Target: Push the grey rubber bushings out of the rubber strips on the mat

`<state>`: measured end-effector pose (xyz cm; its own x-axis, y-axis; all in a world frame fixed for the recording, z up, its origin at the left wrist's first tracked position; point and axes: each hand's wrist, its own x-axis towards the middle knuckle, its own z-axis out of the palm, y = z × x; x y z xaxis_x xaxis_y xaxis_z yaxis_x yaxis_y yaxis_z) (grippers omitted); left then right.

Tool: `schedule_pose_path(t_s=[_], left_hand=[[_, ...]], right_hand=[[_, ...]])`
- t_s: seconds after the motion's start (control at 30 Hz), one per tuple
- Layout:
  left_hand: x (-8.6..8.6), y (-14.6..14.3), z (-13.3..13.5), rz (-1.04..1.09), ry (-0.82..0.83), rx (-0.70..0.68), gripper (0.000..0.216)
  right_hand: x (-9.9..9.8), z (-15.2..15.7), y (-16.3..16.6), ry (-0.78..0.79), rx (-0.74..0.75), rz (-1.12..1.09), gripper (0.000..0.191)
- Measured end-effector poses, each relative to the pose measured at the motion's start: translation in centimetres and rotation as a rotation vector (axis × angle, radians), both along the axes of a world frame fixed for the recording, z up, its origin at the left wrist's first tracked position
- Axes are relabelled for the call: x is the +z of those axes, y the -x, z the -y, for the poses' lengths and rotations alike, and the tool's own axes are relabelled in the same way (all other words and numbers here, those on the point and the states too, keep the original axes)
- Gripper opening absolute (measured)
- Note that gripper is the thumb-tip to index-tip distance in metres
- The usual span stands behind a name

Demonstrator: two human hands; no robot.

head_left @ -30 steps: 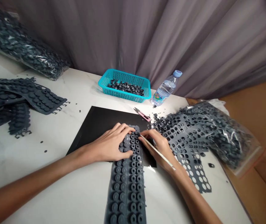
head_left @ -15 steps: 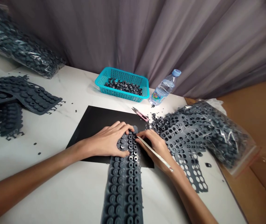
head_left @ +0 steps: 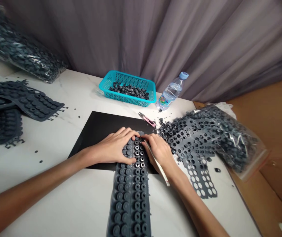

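Observation:
A long grey rubber strip [head_left: 130, 194] studded with round buttons runs from the bottom edge up onto a black mat [head_left: 98, 130]. My left hand [head_left: 117, 146] lies flat on the strip's far end, fingers spread and pressing it down. My right hand [head_left: 157, 149] is closed around a thin pale stick tool [head_left: 157, 163], whose tip touches the buttons at the strip's right column near the top.
A teal basket [head_left: 127, 87] of loose buttons stands behind the mat, beside a water bottle [head_left: 172, 91] and pink snips [head_left: 146, 119]. Punched-out strips [head_left: 195, 148] and a clear bag of them [head_left: 232, 140] lie right; more strips [head_left: 14, 105] and a bag [head_left: 19, 52] lie left.
My right hand has swung the stick more upright and edged closer to the strip. The view has shifted slightly; my left hand stays pressed on the strip.

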<state>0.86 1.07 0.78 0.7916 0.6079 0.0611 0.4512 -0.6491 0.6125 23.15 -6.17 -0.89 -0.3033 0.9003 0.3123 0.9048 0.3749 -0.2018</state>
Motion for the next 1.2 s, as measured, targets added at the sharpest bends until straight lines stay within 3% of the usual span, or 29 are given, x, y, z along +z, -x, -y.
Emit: schedule_pose_path(t_s=[0.2, 0.3, 0.47, 0.6, 1.0, 1.2], left_hand=[[0.2, 0.2, 0.5, 0.002, 0.011, -0.007, 0.063], [0.2, 0.4, 0.7, 0.04, 0.031, -0.01, 0.065], [-0.7, 0.8, 1.1, 0.15, 0.01, 0.015, 0.072], [-1.4, 0.9, 1.1, 0.183, -0.023, 0.035, 0.068], [-1.5, 0.8, 1.0, 0.18, -0.02, 0.051, 0.065], [-1.7, 0.8, 1.0, 0.198, -0.016, 0.048, 0.066]], right_hand=[[-1.1, -0.2, 0.1, -0.038, -0.284, -0.088, 0.034], [-0.8, -0.2, -1.1, -0.022, -0.326, -0.111, 0.035], [0.5, 0.0, -2.0, 0.08, -0.185, -0.257, 0.038], [0.8, 0.0, -1.0, 0.136, -0.057, -0.435, 0.023], [1.6, -0.2, -0.8, 0.14, 0.108, -0.294, 0.021], [1.5, -0.2, -0.6, 0.133, 0.088, -0.264, 0.021]])
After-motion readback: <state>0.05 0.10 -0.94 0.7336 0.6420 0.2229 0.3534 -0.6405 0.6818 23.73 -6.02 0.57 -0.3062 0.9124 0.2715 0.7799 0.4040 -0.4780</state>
